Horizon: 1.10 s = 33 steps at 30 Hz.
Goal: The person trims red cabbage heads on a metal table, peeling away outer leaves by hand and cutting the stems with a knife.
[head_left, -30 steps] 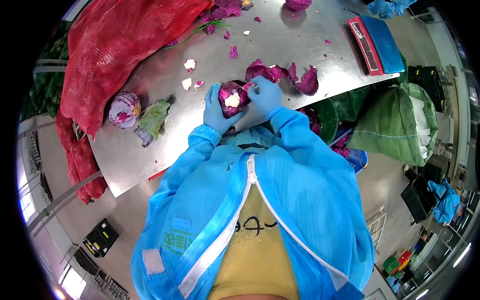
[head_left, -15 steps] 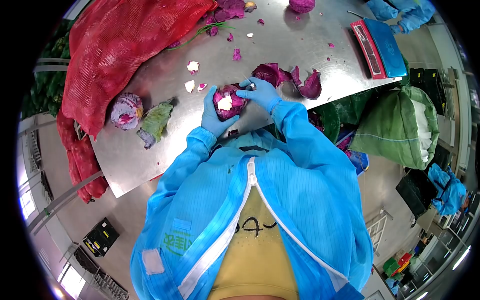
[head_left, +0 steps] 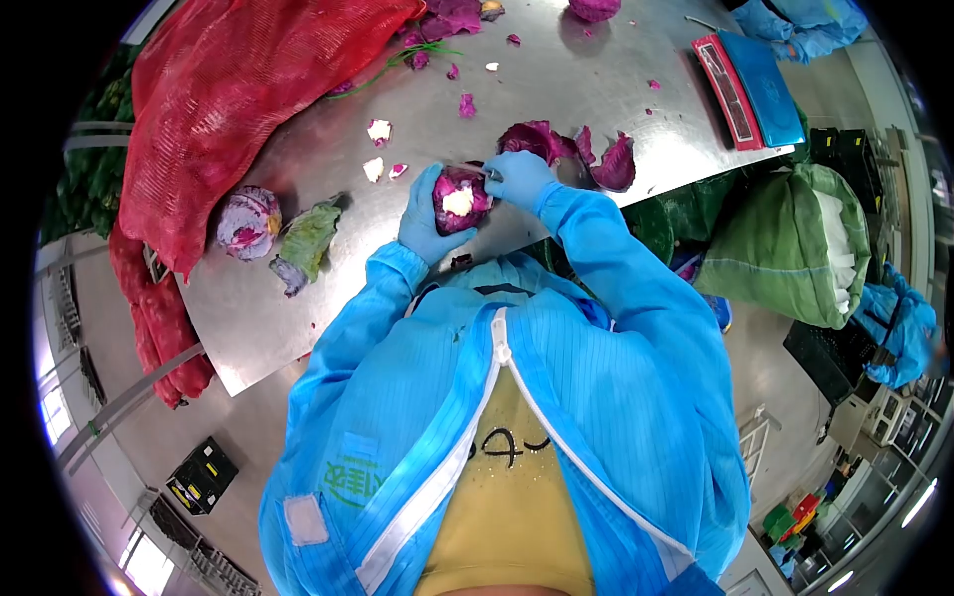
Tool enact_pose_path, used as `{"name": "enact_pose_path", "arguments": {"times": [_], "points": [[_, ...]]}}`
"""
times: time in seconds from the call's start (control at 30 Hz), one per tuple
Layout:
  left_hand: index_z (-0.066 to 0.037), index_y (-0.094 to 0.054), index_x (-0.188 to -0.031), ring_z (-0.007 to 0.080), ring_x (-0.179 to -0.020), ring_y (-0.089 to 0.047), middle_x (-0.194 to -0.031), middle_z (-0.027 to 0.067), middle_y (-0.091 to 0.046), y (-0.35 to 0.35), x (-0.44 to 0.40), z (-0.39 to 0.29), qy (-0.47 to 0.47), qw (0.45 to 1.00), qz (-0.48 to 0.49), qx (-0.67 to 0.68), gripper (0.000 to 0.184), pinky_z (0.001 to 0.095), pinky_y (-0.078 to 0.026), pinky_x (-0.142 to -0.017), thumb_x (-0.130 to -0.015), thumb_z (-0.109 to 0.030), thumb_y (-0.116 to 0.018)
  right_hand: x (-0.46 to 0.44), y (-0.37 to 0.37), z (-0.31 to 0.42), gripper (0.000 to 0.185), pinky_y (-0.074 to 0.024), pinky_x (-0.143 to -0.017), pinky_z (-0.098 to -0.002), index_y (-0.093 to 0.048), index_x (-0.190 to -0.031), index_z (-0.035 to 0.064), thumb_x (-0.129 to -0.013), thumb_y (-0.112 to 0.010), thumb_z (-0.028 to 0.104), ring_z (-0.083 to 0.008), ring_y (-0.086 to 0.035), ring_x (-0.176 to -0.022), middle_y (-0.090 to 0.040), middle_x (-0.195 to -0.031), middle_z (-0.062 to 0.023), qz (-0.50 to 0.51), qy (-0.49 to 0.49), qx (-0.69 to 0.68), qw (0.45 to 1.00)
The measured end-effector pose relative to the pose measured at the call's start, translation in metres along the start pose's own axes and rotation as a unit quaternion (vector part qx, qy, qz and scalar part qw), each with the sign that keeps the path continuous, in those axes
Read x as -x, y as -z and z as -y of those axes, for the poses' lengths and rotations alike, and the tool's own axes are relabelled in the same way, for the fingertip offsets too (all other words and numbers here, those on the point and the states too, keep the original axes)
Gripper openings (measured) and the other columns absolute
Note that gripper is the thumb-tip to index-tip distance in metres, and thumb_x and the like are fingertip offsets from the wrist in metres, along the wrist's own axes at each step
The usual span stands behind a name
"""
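A purple cabbage with a white cut stem patch facing up is cupped by my left hand, fingers and thumb wrapped round its left side. My right hand, closed round a small knife, is at the cabbage's upper right. The knife's thin blade lies along the top edge of the cabbage; most of its handle is hidden in the fingers. Both hands wear blue gloves. Loose purple leaves lie just beyond my right hand, and white stem pieces lie beyond the cabbage.
On the steel table are another cabbage, a green outer leaf and a large red mesh sack. A scale-like red and blue box stands at right. A green sack is beside the table. Another person's sleeve shows top right.
The cabbage has turned slightly in my left hand, its white patch shifting right. My right hand has moved a little, and the knife blade now lies flatter across the cabbage's top edge.
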<state>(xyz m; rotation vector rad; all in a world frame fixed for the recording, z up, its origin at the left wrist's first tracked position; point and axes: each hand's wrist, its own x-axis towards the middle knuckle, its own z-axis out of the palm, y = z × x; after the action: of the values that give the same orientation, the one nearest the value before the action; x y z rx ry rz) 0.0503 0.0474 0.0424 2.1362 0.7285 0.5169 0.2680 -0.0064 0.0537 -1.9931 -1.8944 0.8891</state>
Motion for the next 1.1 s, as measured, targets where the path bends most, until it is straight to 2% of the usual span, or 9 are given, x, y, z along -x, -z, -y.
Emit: {"name": "enact_pose_path", "arguments": {"times": [0.23, 0.4, 0.5, 0.6, 0.67, 0.8, 0.93, 1.0, 1.1], "points": [[-0.008, -0.021, -0.14, 0.0308, -0.123, -0.042, -0.135, 0.0176, -0.037, 0.001, 0.009, 0.014, 0.011, 0.997, -0.008, 0.073, 0.106, 0.0372, -0.037, -0.103, -0.057, -0.022, -0.084, 0.007, -0.031, -0.002, 0.032, -0.0487, -0.074, -0.0443, -0.063, -0.096, 0.0073, -0.076, -0.063, 0.032, -0.0351, -0.061, -0.085, -0.063, -0.095, -0.0175, -0.16, -0.062, -0.113, 0.979], [-0.007, -0.02, -0.141, 0.0276, -0.126, -0.04, -0.137, 0.0165, -0.036, -0.002, 0.012, 0.016, 0.088, 0.976, -0.076, 0.184, 0.103, 0.0347, -0.035, -0.104, -0.059, -0.017, -0.082, 0.031, -0.08, -0.033, 0.026, -0.0482, -0.069, -0.0383, -0.061, -0.087, 0.0038, -0.073, -0.066, 0.025, -0.0248, -0.062, -0.073, -0.063, -0.081, -0.0131, -0.292, -0.267, -0.349, 0.849], [-0.006, -0.022, -0.14, 0.0276, -0.125, -0.04, -0.135, 0.0156, -0.037, -0.003, 0.011, 0.022, 0.084, 0.979, -0.093, 0.162, 0.102, 0.0355, -0.035, -0.105, -0.059, -0.02, -0.083, 0.047, -0.046, -0.004, 0.028, -0.0478, -0.071, -0.0338, -0.061, -0.094, 0.0039, -0.072, -0.069, 0.02, -0.0204, -0.06, -0.077, -0.06, -0.086, -0.011, -0.34, -0.335, -0.32, 0.819], [-0.007, -0.025, -0.139, 0.0296, -0.121, -0.042, -0.129, 0.0157, -0.039, -0.003, 0.009, 0.026, 0.061, 0.984, -0.12, 0.12, 0.1, 0.038, -0.035, -0.104, -0.059, -0.024, -0.083, 0.041, -0.027, 0.026, 0.036, -0.0474, -0.075, -0.0317, -0.059, -0.106, 0.0051, -0.073, -0.069, 0.017, -0.0211, -0.058, -0.085, -0.056, -0.095, -0.0113, -0.423, -0.132, -0.206, 0.872], [-0.008, -0.025, -0.139, 0.0324, -0.118, -0.042, -0.125, 0.0173, -0.039, 0.003, 0.007, 0.024, 0.063, 0.992, -0.105, -0.025, 0.1, 0.0404, -0.035, -0.103, -0.059, -0.025, -0.082, 0.035, -0.025, 0.034, 0.046, -0.0469, -0.078, -0.0314, -0.056, -0.116, 0.0066, -0.074, -0.07, 0.018, -0.0212, -0.057, -0.09, -0.052, -0.101, -0.0102, -0.361, -0.106, -0.228, 0.898], [-0.009, -0.023, -0.141, 0.0343, -0.113, -0.041, -0.121, 0.0192, -0.039, 0.003, 0.009, 0.018, 0.09, 0.99, -0.104, -0.035, 0.101, 0.0425, -0.036, -0.1, -0.06, -0.026, -0.082, 0.008, -0.045, 0.022, 0.055, -0.0482, -0.073, -0.0305, -0.053, -0.122, 0.0073, -0.075, -0.074, 0.026, -0.019, -0.057, -0.087, -0.055, -0.105, -0.0091, -0.306, -0.027, -0.273, 0.911], [-0.001, -0.018, -0.141, 0.0333, -0.114, -0.041, -0.122, 0.0197, -0.038, -0.014, 0.027, 0.015, 0.122, 0.952, -0.271, 0.078, 0.098, 0.0415, -0.036, -0.099, -0.068, -0.028, -0.077, 0.004, -0.034, 0.031, 0.059, -0.0481, -0.061, -0.0241, -0.049, -0.129, 0.0077, -0.077, -0.073, 0.025, -0.0121, -0.056, -0.091, -0.058, -0.118, -0.0037, -0.03, -0.139, -0.511, 0.847], [0.002, -0.02, -0.139, 0.0302, -0.117, -0.042, -0.124, 0.0195, -0.039, -0.021, 0.029, 0.02, 0.225, 0.897, -0.325, 0.198, 0.099, 0.0396, -0.037, -0.099, -0.067, -0.033, -0.078, 0.002, -0.051, 0.035, 0.056, -0.0488, -0.07, -0.0243, -0.051, -0.127, 0.0064, -0.077, -0.073, 0.018, -0.0116, -0.057, -0.093, -0.059, -0.118, -0.0036, -0.097, -0.027, -0.48, 0.871], [0.003, -0.026, -0.136, 0.0274, -0.115, -0.046, -0.124, 0.019, -0.043, 0.004, 0.009, -0.001, 0.369, 0.816, -0.34, 0.287, 0.099, 0.0364, -0.039, -0.098, -0.064, -0.038, -0.081, 0.011, -0.03, 0.059, 0.051, -0.0435, -0.09, -0.0269, -0.053, -0.123, 0.0038, -0.076, -0.072, 0.011, -0.0142, -0.057, -0.103, -0.06, -0.116, -0.0046, -0.015, -0.083, -0.513, 0.854]]}}
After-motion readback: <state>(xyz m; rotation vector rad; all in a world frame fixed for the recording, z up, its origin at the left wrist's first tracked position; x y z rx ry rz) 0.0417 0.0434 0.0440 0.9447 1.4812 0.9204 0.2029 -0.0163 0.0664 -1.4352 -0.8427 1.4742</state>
